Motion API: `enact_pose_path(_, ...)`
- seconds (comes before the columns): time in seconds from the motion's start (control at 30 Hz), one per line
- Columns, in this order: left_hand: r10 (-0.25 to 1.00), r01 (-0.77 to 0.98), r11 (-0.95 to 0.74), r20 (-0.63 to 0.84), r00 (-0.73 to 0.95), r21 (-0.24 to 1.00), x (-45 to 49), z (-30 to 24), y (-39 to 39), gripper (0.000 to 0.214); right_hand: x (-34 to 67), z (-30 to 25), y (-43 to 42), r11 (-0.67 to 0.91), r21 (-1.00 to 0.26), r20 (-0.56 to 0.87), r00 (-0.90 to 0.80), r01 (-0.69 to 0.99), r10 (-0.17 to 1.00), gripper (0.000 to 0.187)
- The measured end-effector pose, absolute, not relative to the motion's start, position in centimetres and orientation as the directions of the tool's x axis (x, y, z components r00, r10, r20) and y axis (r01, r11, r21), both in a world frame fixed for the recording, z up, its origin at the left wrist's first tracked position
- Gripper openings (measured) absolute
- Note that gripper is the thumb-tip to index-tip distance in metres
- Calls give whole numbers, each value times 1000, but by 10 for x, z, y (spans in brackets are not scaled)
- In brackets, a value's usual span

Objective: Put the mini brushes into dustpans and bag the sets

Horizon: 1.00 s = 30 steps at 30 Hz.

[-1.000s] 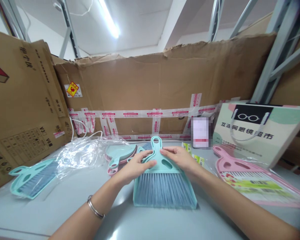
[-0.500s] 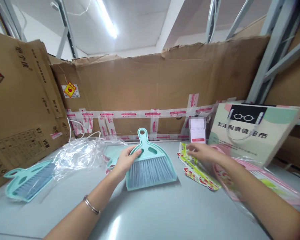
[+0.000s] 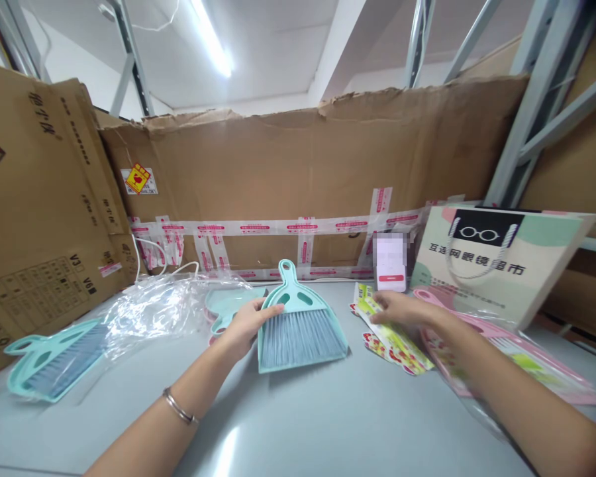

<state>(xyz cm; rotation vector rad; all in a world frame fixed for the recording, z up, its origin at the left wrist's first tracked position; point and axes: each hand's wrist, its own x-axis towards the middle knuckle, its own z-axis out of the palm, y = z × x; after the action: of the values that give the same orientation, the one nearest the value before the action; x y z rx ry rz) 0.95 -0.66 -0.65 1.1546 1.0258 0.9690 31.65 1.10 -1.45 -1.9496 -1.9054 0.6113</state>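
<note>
The left hand alone is now gripping the teal brush-and-dustpan set at frame centre, freeing the right hand, which is touching printed cards right of centre, hold unclear.

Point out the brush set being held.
The middle turquoise set, in the left hand; the far left turquoise set and pink set lie unheld.

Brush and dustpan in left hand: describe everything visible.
The turquoise, plastic-looking set is a blue-grey-bristled brush nested in a dustpan. Its holed handle end points away from the person, bristles nearer; two openings sit between. The left hand grips its left side, thumb on top. Whether it touches the table is unclear.
</note>
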Motion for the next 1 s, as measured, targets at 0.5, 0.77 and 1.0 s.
enact_pose_path(0.5,965,-366,208,-129,229,907,27,-13,-13,60,210,5,-33,134,-978,150,-92,-160,984,38)
enact_pose_path(0.77,976,-450,144,-52,211,881,37,-7,-24,60,197,-18,-24,193,-969,167,167,-152,972,45)
enact_pose_path(1.0,977,-402,35,53,206,915,36,-6,-30,72,197,-20,-24,213,-969,191,170,-123,967,45)
